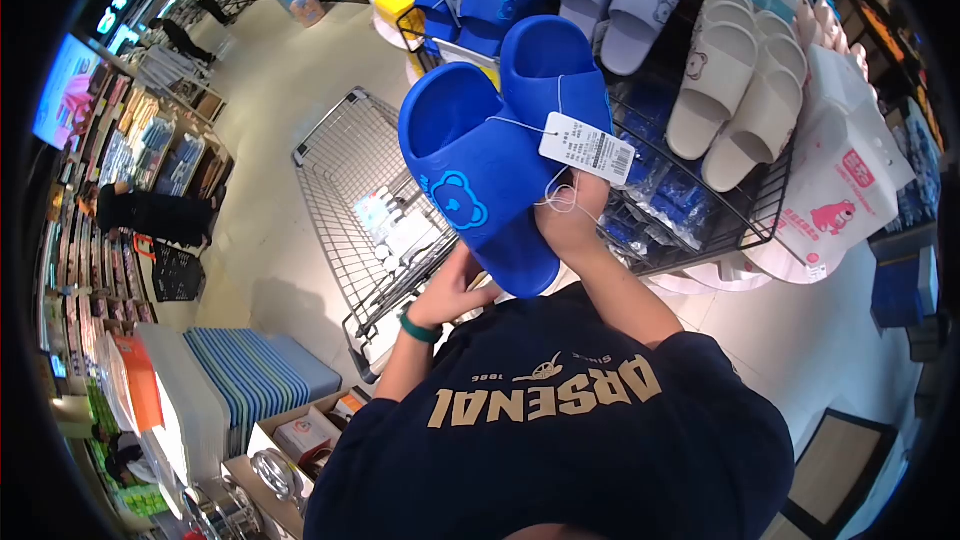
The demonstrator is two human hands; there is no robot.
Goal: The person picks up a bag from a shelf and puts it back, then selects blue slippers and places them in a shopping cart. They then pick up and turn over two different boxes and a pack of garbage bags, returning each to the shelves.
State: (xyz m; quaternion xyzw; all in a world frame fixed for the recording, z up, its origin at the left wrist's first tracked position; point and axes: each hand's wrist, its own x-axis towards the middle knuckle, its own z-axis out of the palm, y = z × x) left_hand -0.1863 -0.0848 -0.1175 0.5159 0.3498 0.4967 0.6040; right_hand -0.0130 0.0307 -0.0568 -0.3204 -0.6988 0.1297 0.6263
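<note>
The blue slippers (480, 175) are clasped by the right hand (570, 225) just before the wire rack (742, 225), with open floor (270, 90) left beyond the cart (340, 180). The left hand (455, 288) is half hidden beneath them, so its grip cannot be told.

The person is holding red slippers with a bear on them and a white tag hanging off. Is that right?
Not quite. The slippers are blue, not red, as the head view shows. The rest is right. One has a bear on it, a white tag hangs off, and the right hand holds them while the left hand touches their lower end.
</note>
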